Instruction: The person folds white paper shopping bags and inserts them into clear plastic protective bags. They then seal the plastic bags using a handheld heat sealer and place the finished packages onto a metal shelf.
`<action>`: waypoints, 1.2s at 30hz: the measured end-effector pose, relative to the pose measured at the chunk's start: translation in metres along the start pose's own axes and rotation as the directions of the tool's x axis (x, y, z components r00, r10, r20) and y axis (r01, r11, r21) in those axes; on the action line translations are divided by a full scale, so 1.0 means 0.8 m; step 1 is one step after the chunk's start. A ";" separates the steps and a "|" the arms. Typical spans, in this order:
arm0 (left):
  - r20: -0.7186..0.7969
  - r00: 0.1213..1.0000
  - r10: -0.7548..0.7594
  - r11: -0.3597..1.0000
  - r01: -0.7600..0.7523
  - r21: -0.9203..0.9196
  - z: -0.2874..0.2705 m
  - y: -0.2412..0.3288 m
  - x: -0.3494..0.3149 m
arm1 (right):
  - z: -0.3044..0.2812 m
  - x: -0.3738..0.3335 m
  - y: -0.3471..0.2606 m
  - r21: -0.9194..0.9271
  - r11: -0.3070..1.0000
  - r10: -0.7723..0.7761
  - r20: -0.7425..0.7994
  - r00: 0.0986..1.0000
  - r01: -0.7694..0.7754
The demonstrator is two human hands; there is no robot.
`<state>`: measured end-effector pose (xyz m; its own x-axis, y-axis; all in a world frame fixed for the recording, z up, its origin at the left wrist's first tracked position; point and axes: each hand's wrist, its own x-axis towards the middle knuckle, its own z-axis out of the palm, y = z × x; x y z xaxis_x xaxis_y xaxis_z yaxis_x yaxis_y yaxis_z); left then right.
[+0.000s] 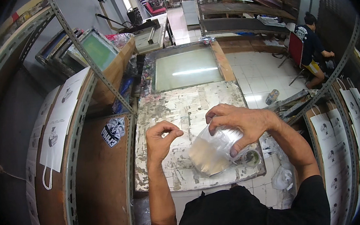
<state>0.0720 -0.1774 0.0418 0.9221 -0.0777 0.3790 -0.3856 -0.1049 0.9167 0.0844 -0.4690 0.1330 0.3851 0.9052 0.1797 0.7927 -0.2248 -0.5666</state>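
Note:
A clear plastic bag (212, 155) with something tan in its lower part rests on the paint-stained worktable (158, 114). From above, my right hand (246, 123) curves over the bag's upper right part, thumb on one side and fingers on the other. My left hand (163, 140) hovers to the left of the bag, apart from it. Its thumb and forefinger come together in a pinch; anything between them is too small to make out. Beside the bag, under my right wrist, stands a clear plastic cup (251, 157) with something dark inside.
A framed screen (186, 68) lies at the table's far end. Metal racks flank me, with printed white paper bags (61, 119) on the left and more paper bags (332, 141) on the right. A person (310, 45) sits on a red chair at the far right. A jar (272, 96) stands on the floor.

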 end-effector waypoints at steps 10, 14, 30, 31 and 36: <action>-0.017 0.977 0.213 0.964 -0.207 0.168 -0.019 0.057 -0.016 | 0.014 0.008 0.016 0.068 0.997 -0.036 -0.107 0.994 0.043; -0.048 0.986 0.158 0.980 -0.150 0.134 -0.012 0.037 -0.008 | 0.012 0.006 0.019 0.122 0.988 -0.074 -0.130 0.989 0.090; 0.242 0.969 -0.057 0.815 0.185 -0.549 0.092 -0.124 0.043 | 0.022 -0.009 0.024 0.239 0.964 -0.064 -0.204 0.977 0.113; 0.256 0.965 -0.055 0.792 0.199 -0.578 0.099 -0.129 0.043 | 0.023 -0.009 0.022 0.242 0.964 -0.055 -0.214 0.975 0.108; 0.512 0.827 -0.231 0.771 0.477 -0.423 0.127 -0.098 0.032 | 0.025 -0.016 0.019 0.310 0.950 0.039 -0.224 0.974 0.034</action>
<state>0.1227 -0.2716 -0.0332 0.8357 -0.5479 0.0373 0.1554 0.3012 0.9408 0.0819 -0.4771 0.1062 0.5115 0.7920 0.3333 0.6196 -0.0712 -0.7816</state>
